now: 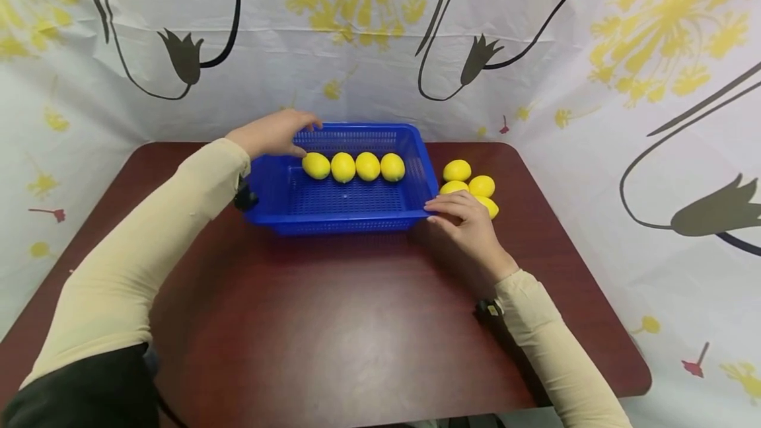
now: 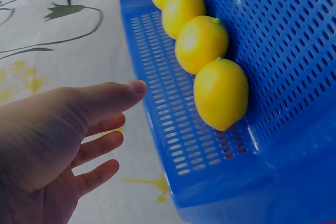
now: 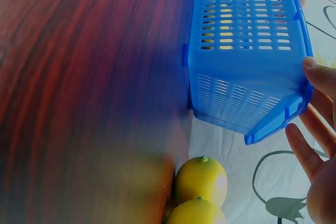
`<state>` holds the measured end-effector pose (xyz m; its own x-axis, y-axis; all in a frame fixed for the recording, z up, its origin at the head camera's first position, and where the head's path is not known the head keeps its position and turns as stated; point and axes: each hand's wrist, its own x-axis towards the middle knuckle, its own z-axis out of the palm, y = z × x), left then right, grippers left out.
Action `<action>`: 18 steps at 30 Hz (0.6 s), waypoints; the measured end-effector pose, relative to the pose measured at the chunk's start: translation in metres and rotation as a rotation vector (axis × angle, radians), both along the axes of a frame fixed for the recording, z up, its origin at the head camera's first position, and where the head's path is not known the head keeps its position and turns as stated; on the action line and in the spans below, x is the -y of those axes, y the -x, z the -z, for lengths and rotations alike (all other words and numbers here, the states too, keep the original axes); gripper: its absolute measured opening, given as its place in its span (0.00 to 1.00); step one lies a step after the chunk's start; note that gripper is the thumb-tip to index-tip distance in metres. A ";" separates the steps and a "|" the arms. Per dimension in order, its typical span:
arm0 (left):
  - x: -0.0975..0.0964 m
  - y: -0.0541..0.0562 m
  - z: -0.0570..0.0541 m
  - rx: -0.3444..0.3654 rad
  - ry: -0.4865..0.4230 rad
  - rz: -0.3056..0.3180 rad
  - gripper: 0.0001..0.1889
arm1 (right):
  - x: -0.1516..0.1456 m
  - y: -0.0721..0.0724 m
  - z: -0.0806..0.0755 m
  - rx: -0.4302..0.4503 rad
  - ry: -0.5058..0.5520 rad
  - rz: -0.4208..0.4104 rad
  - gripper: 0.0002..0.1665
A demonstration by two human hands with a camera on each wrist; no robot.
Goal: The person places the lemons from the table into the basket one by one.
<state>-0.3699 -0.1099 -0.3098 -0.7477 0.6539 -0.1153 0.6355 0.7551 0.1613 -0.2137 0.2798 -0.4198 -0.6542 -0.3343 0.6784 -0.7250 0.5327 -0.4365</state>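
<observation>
A blue plastic basket (image 1: 345,218) with slotted walls stands on the table, with several yellow lemons (image 1: 343,168) in a row along its back side. My left hand (image 1: 275,133) is over the basket's back left corner, thumb and fingers apart with nothing between them. The left wrist view shows that thumb close to the basket's rim (image 2: 139,85); whether it touches cannot be told. At the front right corner, my right hand (image 1: 470,224) holds the rim (image 3: 308,85), thumb on the front side and fingers round the right side.
More loose lemons (image 1: 457,170) lie in a cluster on the table right of the basket, partly hidden by the right hand. The dark red-brown table (image 1: 333,309) extends in front. Patterned white cloth (image 1: 368,98) hangs behind and at both sides.
</observation>
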 end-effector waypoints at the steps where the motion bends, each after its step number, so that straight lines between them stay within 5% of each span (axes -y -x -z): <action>1: 0.003 -0.003 0.000 -0.013 -0.005 -0.001 0.34 | 0.000 0.000 0.000 -0.001 0.001 0.002 0.18; 11: 0.040 -0.056 -0.004 -0.123 -0.092 -0.048 0.27 | 0.001 -0.001 -0.001 0.008 0.024 0.001 0.21; 18: 0.068 -0.089 0.008 -0.267 -0.234 -0.046 0.24 | 0.003 0.000 -0.001 0.015 0.015 0.006 0.20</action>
<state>-0.2804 -0.1780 -0.3181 -0.7607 0.6042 0.2374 0.6446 0.7463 0.1660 -0.2139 0.2765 -0.4189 -0.6660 -0.3202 0.6738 -0.7154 0.5300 -0.4553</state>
